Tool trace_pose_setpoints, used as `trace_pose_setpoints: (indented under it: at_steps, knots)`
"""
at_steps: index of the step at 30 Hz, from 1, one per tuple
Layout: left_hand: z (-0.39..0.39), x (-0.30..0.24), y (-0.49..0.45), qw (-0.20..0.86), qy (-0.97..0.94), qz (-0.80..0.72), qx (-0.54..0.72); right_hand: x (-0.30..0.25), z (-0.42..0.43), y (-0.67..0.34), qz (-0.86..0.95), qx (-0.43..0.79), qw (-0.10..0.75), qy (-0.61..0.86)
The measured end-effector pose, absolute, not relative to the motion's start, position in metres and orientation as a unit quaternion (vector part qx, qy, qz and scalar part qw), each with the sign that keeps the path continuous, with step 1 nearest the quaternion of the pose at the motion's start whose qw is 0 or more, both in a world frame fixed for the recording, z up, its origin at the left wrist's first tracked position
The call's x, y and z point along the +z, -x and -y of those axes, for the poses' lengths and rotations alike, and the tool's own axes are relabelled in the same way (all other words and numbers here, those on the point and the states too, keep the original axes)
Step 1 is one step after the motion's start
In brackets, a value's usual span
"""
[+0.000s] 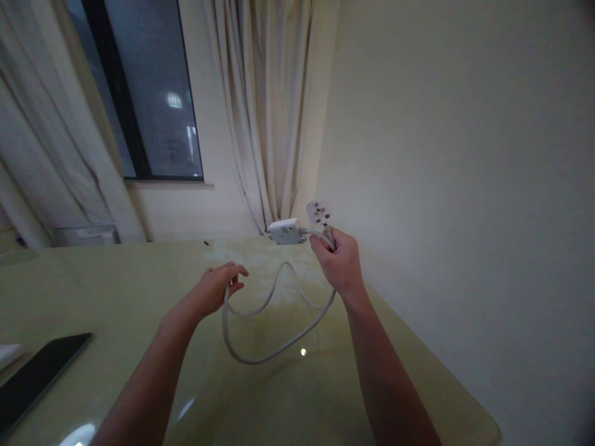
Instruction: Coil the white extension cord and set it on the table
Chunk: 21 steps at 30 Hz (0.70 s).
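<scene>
My right hand is closed around a white power cable just behind its plug, which points up above my fist. The white socket block hangs level beside that hand, over the far edge of the table. My left hand curls its fingers round the cable a little to the left and lower. Between my hands the cable sags in loose loops above the glossy yellowish table.
A dark flat tablet or phone lies at the table's left front, with a white object beside it. Cream curtains and a dark window stand behind the table. A bare wall runs close along the table's right edge.
</scene>
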<state>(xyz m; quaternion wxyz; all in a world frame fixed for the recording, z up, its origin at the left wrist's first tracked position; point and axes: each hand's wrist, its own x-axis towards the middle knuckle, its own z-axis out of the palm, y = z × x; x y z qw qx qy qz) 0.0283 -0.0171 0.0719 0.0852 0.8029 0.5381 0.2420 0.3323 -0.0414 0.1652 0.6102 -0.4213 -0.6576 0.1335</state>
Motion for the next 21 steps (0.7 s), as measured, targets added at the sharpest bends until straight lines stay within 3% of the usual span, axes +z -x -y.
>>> trace_pose_setpoints:
  at_steps: [5,10,14,21]
  knots:
    - [0.021,0.066,-0.027,0.139,-0.805,-0.553,0.165,0.164,0.043,-0.333,0.661,0.099,0.612,0.423]
    - [0.041,0.08,-0.029,0.28,-0.781,-0.544,0.125,0.165,0.043,-0.334,0.646,0.087,0.633,0.417]
    - [0.052,0.09,-0.055,0.39,-0.801,-0.449,0.07,0.166,0.043,-0.334,0.637,0.074,0.648,0.411]
    - [0.057,0.081,-0.121,0.395,-0.842,-0.361,-0.064,0.166,0.041,-0.332,0.63,0.067,0.653,0.415]
